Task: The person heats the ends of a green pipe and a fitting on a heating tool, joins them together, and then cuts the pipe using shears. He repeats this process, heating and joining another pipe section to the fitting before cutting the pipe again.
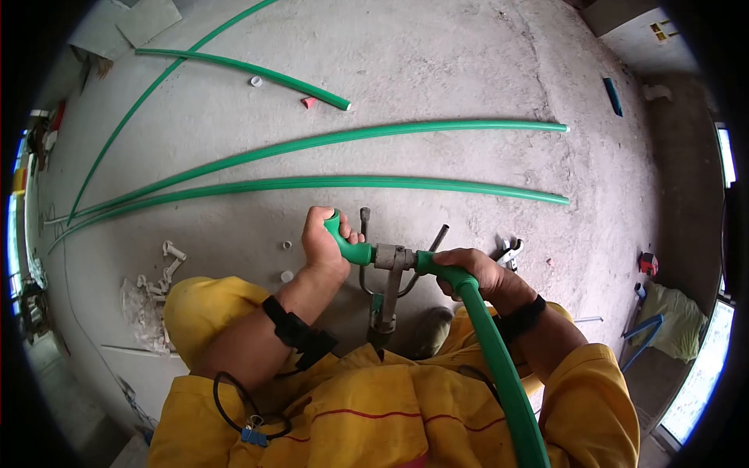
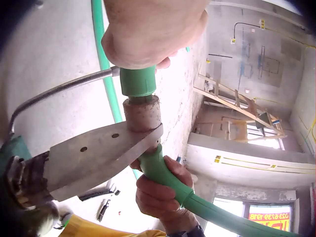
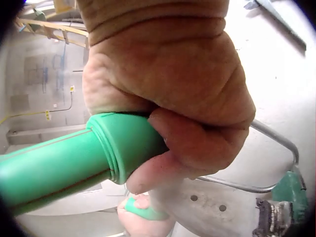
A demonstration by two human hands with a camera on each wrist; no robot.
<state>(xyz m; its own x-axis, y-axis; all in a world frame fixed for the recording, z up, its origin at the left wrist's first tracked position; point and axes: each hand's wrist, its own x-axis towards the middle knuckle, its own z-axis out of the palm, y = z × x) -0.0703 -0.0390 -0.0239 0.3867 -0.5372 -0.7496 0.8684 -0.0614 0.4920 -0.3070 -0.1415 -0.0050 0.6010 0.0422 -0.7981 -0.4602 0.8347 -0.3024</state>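
A metal pipe-fusion welder (image 1: 394, 259) stands upright in front of the person, on a bent-rod stand (image 1: 439, 240). My left hand (image 1: 321, 249) grips a green elbow fitting (image 1: 356, 253) against the left side of its heating head. On the opposite side, my right hand (image 1: 480, 271) curls round another green elbow (image 1: 441, 269), whose inner end meets the head. From that elbow a long green pipe (image 1: 503, 374) runs back past the person's right side. The left wrist view shows the flat heating plate (image 2: 98, 153) with a round die (image 2: 142, 114) between the two elbows.
Several long green pipes (image 1: 328, 184) lie across the concrete floor ahead. White fittings (image 1: 170, 261) and a plastic bag (image 1: 143, 316) lie at left. A pipe cutter (image 1: 509, 253) lies close beyond the right hand; a red tape measure (image 1: 648, 264) and a pale sack (image 1: 675, 320) are farther right.
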